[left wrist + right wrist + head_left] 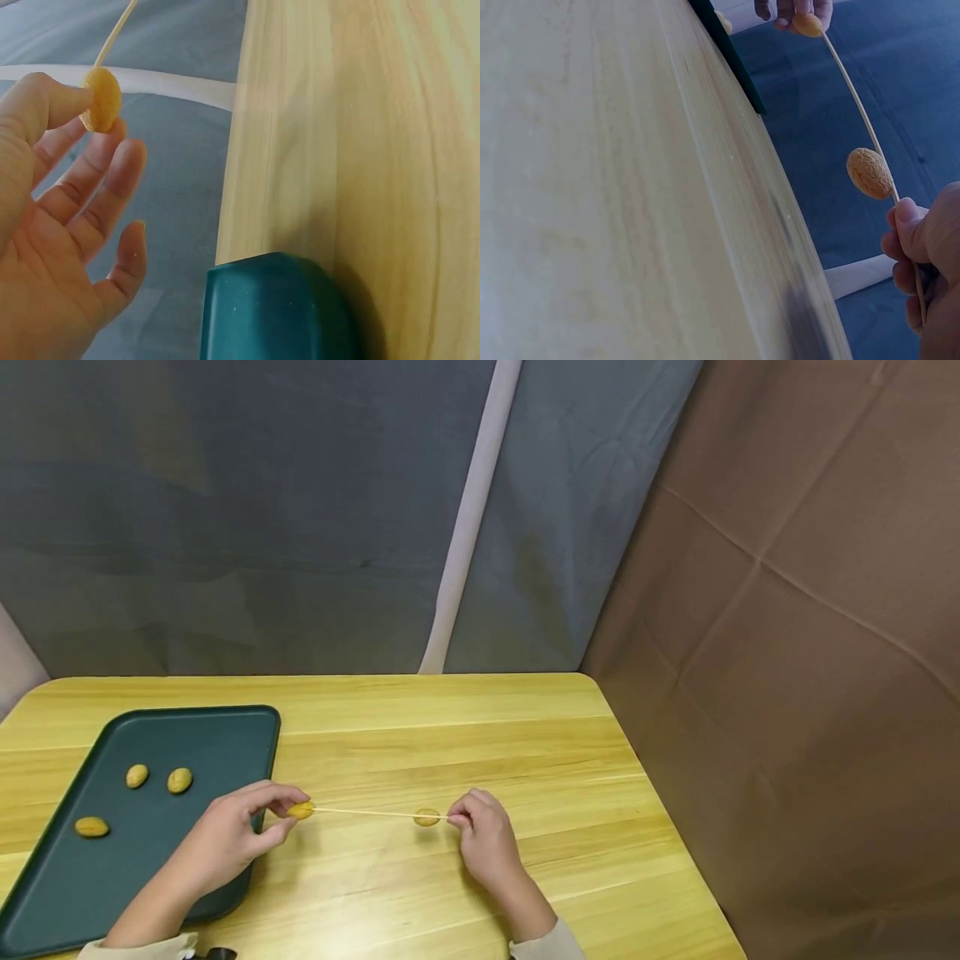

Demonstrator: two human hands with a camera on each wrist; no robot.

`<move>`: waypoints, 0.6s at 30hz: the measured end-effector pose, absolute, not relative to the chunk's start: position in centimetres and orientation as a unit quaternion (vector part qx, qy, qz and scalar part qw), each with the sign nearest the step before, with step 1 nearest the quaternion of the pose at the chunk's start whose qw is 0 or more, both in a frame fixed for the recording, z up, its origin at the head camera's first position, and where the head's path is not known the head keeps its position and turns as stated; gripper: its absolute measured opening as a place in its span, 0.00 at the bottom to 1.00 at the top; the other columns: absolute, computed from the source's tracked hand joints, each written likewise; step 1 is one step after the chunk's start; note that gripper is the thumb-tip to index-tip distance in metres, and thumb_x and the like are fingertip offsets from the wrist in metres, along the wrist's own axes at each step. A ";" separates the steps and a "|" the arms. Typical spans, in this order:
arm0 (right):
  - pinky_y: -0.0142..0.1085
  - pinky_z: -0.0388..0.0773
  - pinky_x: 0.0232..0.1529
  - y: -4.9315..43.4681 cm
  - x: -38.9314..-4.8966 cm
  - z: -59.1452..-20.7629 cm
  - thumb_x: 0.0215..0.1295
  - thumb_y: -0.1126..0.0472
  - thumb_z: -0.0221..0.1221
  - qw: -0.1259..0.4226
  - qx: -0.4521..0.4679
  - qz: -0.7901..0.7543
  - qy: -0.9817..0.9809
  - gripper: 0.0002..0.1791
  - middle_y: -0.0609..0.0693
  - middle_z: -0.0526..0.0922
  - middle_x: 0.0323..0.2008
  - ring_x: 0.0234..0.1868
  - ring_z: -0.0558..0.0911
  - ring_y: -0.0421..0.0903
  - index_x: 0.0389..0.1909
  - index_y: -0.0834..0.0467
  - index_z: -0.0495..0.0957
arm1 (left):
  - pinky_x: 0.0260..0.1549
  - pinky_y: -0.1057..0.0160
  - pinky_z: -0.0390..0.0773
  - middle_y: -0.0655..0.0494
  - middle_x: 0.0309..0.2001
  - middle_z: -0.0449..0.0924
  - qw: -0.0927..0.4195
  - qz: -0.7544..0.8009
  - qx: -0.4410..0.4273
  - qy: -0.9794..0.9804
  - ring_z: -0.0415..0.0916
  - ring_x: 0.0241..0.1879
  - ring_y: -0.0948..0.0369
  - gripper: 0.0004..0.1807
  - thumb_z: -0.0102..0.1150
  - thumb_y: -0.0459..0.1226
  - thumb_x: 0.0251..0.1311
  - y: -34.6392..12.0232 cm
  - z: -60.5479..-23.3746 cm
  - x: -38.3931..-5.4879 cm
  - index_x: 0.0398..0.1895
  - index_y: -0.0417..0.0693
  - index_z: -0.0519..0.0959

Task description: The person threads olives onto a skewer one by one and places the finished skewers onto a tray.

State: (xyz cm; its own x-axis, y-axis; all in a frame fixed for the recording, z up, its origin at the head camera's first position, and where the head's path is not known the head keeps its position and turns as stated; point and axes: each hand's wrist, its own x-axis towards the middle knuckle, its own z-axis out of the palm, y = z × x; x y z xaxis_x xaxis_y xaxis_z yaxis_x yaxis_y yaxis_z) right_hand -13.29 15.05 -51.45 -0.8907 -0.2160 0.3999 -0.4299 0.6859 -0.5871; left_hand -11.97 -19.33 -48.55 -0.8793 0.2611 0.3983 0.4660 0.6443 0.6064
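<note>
My left hand pinches a small yellow oval piece, wrinkled like a little potato, between thumb and fingers. Its other fingers are spread in the left wrist view. A thin wooden skewer meets this piece and runs right to my right hand, whose thumb and curled fingers grip it near the other end. Just beside the right fingertips, a second wrinkled oval piece sits on the skewer, off to one side of it; how deeply it is pierced, I cannot tell. Both pieces are held above the table.
At the left on the wooden table lies a dark green tray. On it are three similar pieces: one oval and two rounder ones, a left one and a right one. Grey cloth hangs behind.
</note>
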 end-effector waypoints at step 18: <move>0.32 0.76 0.38 15.3 -13.5 -51.9 0.59 0.64 0.68 0.153 0.187 0.341 -0.909 0.06 0.40 0.78 0.28 0.34 0.76 0.37 0.27 0.53 0.80 | 0.33 0.66 0.78 0.67 0.44 0.82 0.125 -0.428 -0.228 -0.866 0.76 0.36 0.70 0.20 0.72 0.26 0.54 -19.4 -49.7 -11.5 0.46 0.59 0.86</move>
State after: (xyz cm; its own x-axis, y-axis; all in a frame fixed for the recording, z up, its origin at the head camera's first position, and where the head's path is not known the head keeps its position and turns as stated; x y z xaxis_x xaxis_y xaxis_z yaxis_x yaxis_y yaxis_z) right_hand -13.55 15.29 -51.92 -0.8830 -0.2352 0.4061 -0.4442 0.6981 -0.5616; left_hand -11.54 -19.37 -49.66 -0.8650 0.2870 0.4116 0.5013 0.5303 0.6837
